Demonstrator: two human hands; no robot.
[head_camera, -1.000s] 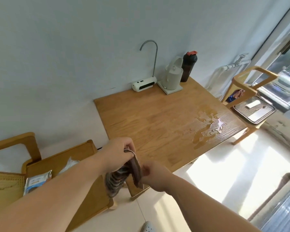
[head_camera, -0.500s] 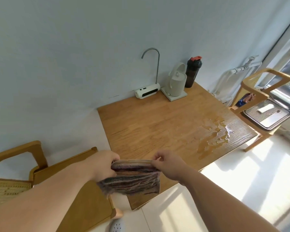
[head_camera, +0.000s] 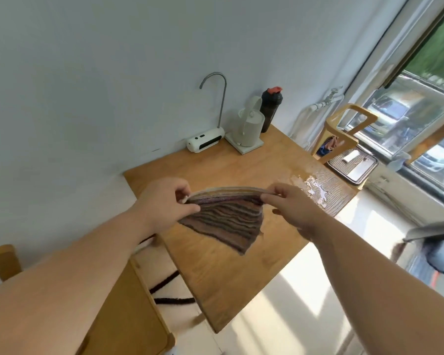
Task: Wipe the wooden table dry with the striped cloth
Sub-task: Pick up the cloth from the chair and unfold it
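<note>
The striped cloth (head_camera: 226, 219), brown and purple, hangs stretched between my two hands above the middle of the wooden table (head_camera: 215, 272). My left hand (head_camera: 164, 201) pinches its left top corner. My right hand (head_camera: 290, 203) pinches its right top corner. The cloth's lower part droops toward the tabletop; whether it touches the wood I cannot tell. A puddle of water (head_camera: 315, 190) glistens on the table's right side, just beyond my right hand.
Against the wall stand a white water dispenser (head_camera: 205, 140) with a curved spout, a pale kettle (head_camera: 249, 129) and a black bottle (head_camera: 271, 108). A wooden chair (head_camera: 344, 134) with a metal tray (head_camera: 354, 165) sits right of the table. Another chair (head_camera: 128, 316) is at the left.
My hands spread the bunched cloth out between them, then carried it up and forward from the table's near edge to above its middle. The view has come closer to the table.
</note>
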